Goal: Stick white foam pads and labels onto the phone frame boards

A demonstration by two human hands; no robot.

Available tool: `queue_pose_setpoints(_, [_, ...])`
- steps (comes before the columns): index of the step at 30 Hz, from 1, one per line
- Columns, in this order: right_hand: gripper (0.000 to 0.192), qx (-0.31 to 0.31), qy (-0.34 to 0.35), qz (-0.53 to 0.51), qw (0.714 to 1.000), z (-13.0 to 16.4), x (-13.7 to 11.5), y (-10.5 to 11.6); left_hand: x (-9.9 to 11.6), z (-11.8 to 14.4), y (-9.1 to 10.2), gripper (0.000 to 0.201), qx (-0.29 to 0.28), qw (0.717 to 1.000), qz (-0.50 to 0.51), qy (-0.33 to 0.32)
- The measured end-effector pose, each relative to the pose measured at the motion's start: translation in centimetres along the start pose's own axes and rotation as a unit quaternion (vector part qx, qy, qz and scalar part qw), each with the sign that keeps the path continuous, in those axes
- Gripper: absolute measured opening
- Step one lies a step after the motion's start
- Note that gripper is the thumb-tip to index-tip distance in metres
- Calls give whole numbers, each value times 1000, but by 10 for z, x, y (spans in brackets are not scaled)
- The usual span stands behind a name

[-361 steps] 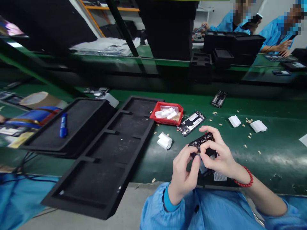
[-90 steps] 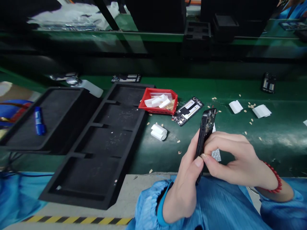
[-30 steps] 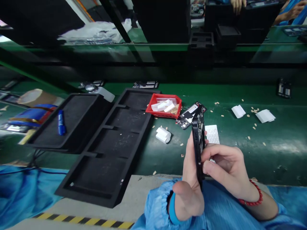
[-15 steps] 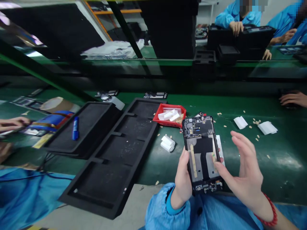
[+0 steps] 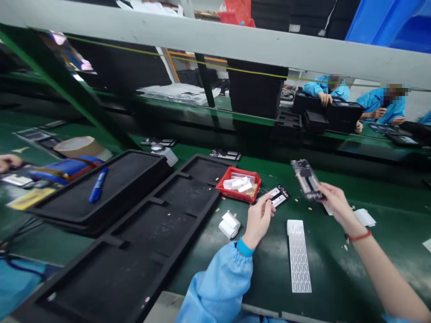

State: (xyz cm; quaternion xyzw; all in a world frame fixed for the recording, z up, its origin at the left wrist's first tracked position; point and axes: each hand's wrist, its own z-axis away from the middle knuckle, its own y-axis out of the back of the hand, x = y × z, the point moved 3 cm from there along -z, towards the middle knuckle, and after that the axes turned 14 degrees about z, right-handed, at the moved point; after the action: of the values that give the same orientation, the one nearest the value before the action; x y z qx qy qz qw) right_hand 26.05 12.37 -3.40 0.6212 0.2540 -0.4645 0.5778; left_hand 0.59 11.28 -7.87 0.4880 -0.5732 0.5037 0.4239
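Note:
My right hand (image 5: 333,202) grips the lower end of an opened phone (image 5: 305,179), holding it raised above the right part of the bench; its circuit board and inner parts show. My left hand (image 5: 258,220) has its fingers closed at the near end of a second opened phone (image 5: 280,195), beside the red bin (image 5: 221,188). The fingers hide that end of it. On the bench between my forearms lies a white sheet of printed labels (image 5: 299,258). A curled white paper (image 5: 229,225) lies left of my left hand.
A long black compartment tray (image 5: 158,220) runs along my left, beside a black box (image 5: 128,172) with a blue marker (image 5: 98,185) on top. Another opened phone (image 5: 225,154) lies behind the bin. White papers (image 5: 364,217) and small scraps lie right. A co-worker's hand (image 5: 9,162) is at far left.
The opened phone has passed from my left hand to my right and moved up and right. My left hand has let it go and reached forward to the second phone. The label sheet is uncovered.

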Motion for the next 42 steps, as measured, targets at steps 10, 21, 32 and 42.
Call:
queue_pose_setpoints(10, [38,49,107,311,943,-85,6,14,-11,5,14,19,82,995,-21,-59])
queue_pose_setpoints(21, [83,-263,411,443,752,-88,-14,-106,-10,1,16,20,82,993,-40,-75])
queue_pose_setpoints(32, [77,-154,543,471,677,-20,-86,-25,25,-6,19,58,15,992,-82,-96])
queue_pose_setpoints(42, [94,-128,505,209,827,66,-98,3,83,41,28,26,-50,999,7,12])
